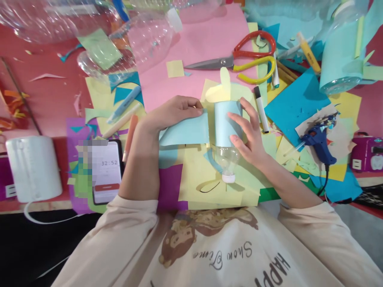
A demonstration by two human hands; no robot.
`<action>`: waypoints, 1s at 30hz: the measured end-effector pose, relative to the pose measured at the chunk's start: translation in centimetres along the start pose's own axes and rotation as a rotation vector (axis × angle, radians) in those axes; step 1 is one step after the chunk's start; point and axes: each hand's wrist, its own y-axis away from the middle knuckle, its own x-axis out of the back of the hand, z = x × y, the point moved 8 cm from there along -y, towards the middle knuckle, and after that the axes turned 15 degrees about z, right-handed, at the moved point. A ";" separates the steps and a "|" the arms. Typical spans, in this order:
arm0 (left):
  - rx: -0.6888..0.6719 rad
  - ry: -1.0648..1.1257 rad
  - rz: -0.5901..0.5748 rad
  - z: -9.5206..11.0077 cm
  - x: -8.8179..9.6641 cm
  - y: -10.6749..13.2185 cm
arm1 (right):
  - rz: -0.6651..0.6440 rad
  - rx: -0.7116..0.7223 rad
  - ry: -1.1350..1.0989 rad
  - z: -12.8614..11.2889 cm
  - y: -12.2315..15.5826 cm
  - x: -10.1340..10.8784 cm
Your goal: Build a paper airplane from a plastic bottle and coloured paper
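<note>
The blue-wrapped bottle (223, 123) lies with its neck pointing toward you. Your right hand (250, 137) touches its right side, grip spread, fingers apart. Just left of the bottle, your left hand (178, 111) has its grip closed on a light-blue paper piece (188, 130). Beyond the bottle lie scissors (226, 63); right of it, a black-capped marker (261, 111) and, farther, a glue gun (319, 144).

A papercraft workspace, no mistaking it, red tabletop (42, 105) layered with coloured paper sheets (206, 24), red-and-yellow-handled steel scissors (223, 62), blue plastic glue gun (318, 144) towards the right edge, clear plastic bottles (152, 42) far left
</note>
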 end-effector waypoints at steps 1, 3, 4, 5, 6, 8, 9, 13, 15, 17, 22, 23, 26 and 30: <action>0.007 0.017 0.001 0.0 -0.1 0.0 | -0.003 -0.006 0.000 0.0 0.1 -0.1; 0.009 0.046 0.007 0.1 -0.1 0.0 | -0.006 -0.015 0.003 0.0 0.2 -0.1; 0.012 0.057 0.011 0.1 -0.1 0.0 | -0.010 -0.020 0.004 0.0 0.3 -0.2; 0.017 0.066 0.017 0.0 -0.1 0.0 | -0.017 -0.024 0.005 -0.1 0.4 -0.3; 0.020 0.072 0.023 0.0 -0.1 0.0 | -0.024 -0.029 0.005 -0.1 0.4 -0.4; 0.021 0.071 0.033 -0.1 -0.1 0.0 | -0.032 -0.042 -0.004 0.0 0.5 -0.5; 0.015 0.070 0.039 -0.1 -0.1 -0.1 | -0.032 -0.050 -0.013 0.0 0.5 -0.5; -0.034 0.076 0.050 0.0 -0.2 -0.3 | -0.007 -0.064 -0.060 0.2 0.6 -0.5; -0.058 0.066 0.052 0.0 -0.2 -0.4 | -0.012 -0.060 -0.060 0.2 0.8 -0.6; -0.073 0.052 0.056 0.1 -0.3 -0.4 | -0.036 -0.073 -0.043 0.2 1.0 -0.8; -0.099 0.016 0.063 0.3 -0.4 -0.5 | -0.033 -0.075 -0.067 0.0 1.1 -0.8; -0.101 0.011 0.063 0.2 -0.4 -0.5 | -0.027 -0.065 -0.079 -0.1 1.1 -0.7; -0.096 -0.002 0.063 0.1 -0.4 -0.5 | -0.020 -0.044 -0.090 -0.3 1.0 -0.7; -0.091 -0.013 0.063 0.0 -0.4 -0.5 | -0.007 -0.054 -0.093 -0.4 0.9 -0.7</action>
